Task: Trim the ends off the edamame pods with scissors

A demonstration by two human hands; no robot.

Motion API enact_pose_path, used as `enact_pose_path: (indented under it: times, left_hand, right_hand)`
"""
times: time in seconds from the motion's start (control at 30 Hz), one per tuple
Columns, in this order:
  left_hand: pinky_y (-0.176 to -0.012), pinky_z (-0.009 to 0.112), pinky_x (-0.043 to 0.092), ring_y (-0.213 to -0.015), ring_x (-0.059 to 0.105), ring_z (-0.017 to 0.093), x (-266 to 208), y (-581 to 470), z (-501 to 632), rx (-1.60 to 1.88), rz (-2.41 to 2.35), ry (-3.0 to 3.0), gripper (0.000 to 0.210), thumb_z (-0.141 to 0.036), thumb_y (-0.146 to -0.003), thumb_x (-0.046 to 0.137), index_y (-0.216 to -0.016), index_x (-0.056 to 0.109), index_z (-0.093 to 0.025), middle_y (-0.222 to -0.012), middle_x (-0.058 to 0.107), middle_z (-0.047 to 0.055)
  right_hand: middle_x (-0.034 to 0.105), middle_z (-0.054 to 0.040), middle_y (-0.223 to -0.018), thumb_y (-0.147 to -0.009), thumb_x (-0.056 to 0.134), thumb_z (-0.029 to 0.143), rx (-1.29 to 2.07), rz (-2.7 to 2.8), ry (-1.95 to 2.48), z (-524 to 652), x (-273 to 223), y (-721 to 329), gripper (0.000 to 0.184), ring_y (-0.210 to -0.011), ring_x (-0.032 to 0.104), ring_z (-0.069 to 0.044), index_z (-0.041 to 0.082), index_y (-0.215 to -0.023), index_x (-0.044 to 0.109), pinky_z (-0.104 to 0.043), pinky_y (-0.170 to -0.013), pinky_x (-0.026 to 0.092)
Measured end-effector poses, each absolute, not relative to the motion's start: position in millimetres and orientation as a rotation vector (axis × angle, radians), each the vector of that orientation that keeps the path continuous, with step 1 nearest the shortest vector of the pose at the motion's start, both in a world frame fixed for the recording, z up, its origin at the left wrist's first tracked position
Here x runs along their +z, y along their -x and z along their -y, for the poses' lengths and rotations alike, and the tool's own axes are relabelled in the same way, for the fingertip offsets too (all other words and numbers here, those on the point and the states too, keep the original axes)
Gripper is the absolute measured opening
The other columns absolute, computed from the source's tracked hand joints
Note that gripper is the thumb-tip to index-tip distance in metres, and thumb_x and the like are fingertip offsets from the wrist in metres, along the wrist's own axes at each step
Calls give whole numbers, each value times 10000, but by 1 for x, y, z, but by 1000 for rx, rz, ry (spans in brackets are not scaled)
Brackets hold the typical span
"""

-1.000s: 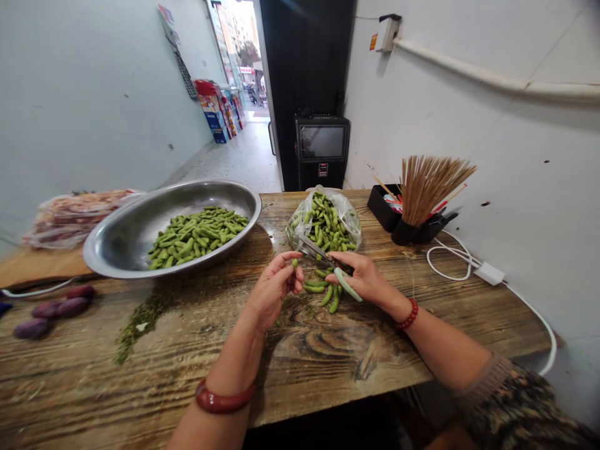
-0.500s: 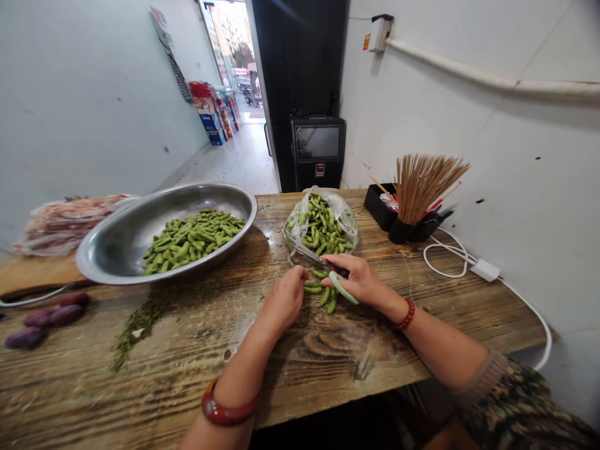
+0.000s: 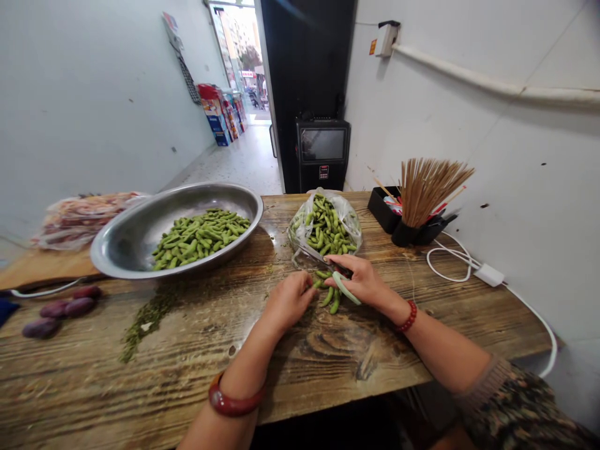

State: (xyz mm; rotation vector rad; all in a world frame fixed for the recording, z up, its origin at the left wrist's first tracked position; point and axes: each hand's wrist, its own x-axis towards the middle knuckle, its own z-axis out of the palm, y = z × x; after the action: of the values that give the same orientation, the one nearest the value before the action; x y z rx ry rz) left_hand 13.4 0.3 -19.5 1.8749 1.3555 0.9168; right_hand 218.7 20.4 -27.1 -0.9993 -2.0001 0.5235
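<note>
My right hand (image 3: 360, 281) is wrapped round a pair of scissors (image 3: 347, 289) with pale green handles; their blades point left, towards the plastic bag. My left hand (image 3: 291, 301) is closed, thumb and fingers pinched at the end of an edamame pod (image 3: 319, 283), which they partly hide. Several loose edamame pods (image 3: 334, 302) lie on the wood beneath the scissors. Just beyond both hands stands an open clear plastic bag (image 3: 351, 219) full of edamame pods (image 3: 325, 219). To the left, a wide steel basin (image 3: 126, 240) holds a heap of pods (image 3: 201, 240).
Trimmings (image 3: 149, 322) lie in a strip on the wooden table (image 3: 187, 387). Purple tubers (image 3: 79, 306) and bagged meat (image 3: 89, 215) on a board (image 3: 51, 265) are at left. Skewers (image 3: 429, 190) in a black holder (image 3: 384, 209) and a white cable (image 3: 534, 319) are at right.
My left hand has shifted slightly right, its fingertips now over a loose pod. My right hand keeps its hold on the scissors. The whole view has swung a little left.
</note>
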Motion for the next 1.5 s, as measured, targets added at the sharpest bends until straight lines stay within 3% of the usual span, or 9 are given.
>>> enact_pose_path:
  times: [0.2,0.37,0.57,0.97,1.5]
  left_hand:
    - [-406,180,195,-410,311,50,-4,-8,-4,1197,-1051,-1014,107,-239,-690,629,-725,554,-171,-525,434,-70]
    - [-379,148,222,-406,354,23,0,-3,-4,1214,-851,-740,147,-209,-684,626,-785,530,-163,-597,498,-58]
    - [-372,130,226,-419,347,9,0,-4,-4,1257,-811,-711,247,-244,-679,728,-807,544,-141,-618,519,-48]
    - [-383,116,253,-441,382,16,0,-6,-3,1263,-802,-725,252,-194,-688,714,-851,529,-147,-693,616,2]
    - [-404,129,233,-466,394,26,-3,-9,-1,1240,-815,-833,233,-228,-713,723,-849,552,-148,-661,571,-18]
  right_hand:
    - [681,-80,-963,-736,729,365,504,1993,1022,-20,-25,-218,465,-801,635,-188,176,-1150,635,-312,-736,513]
    - [671,-68,-933,-746,724,376,517,2029,1000,-19,-27,-216,461,-777,621,-178,192,-1157,628,-296,-713,503]
    - [635,-51,-894,-740,735,337,551,2046,1004,-17,-26,-215,478,-733,577,-156,187,-1174,603,-282,-688,487]
    - [605,-60,-986,-711,761,320,566,2102,977,-13,-22,-212,565,-803,562,-170,206,-1221,546,-307,-742,488]
    - [595,-44,-928,-703,770,289,588,2104,996,-10,-21,-210,546,-763,550,-158,194,-1200,564,-286,-707,478]
